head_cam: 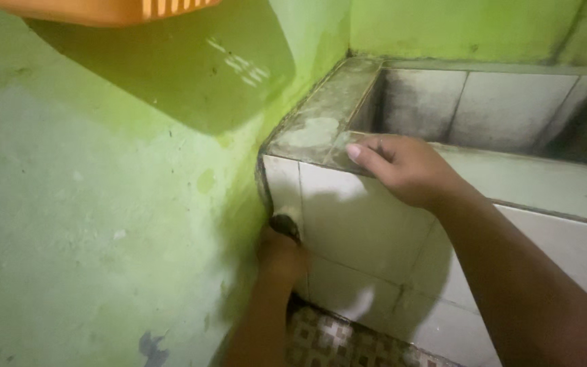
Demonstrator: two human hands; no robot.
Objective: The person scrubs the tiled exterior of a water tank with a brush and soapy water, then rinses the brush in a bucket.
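- Nearest to us, at the bottom of the view, lies the patterned floor [338,343], tiled in brown and white squares, meeting the foot of the tiled tank.
- Our left hand [281,255] reaches up from below into the corner where the green wall [90,204] meets the white tiled front [354,224] of the tank.
- Its fingers are clenched around a small dark object [285,224], pressed against the edge of the tiled front right at the corner seam; the object is too blurred and shadowed for us to tell what it is.
- Our right hand [405,168] rests higher up, on the front rim [518,178] of the tank, with the forearm running down to the lower right.
- Its fingers are curled loosely over the rim, holding nothing but gripping the edge itself, the thumb pointing left toward the corner.
- Just left of that hand, the rim's corner ledge [321,122] is stained grey-green and worn.
- Beyond the rim, we see the inner wall [504,109] of the tank, white tiles darkened with grime along the joints.
- Farther up, an orange plastic basket [113,9] hangs at the top left against the green wall, casting a broad shadow below it.
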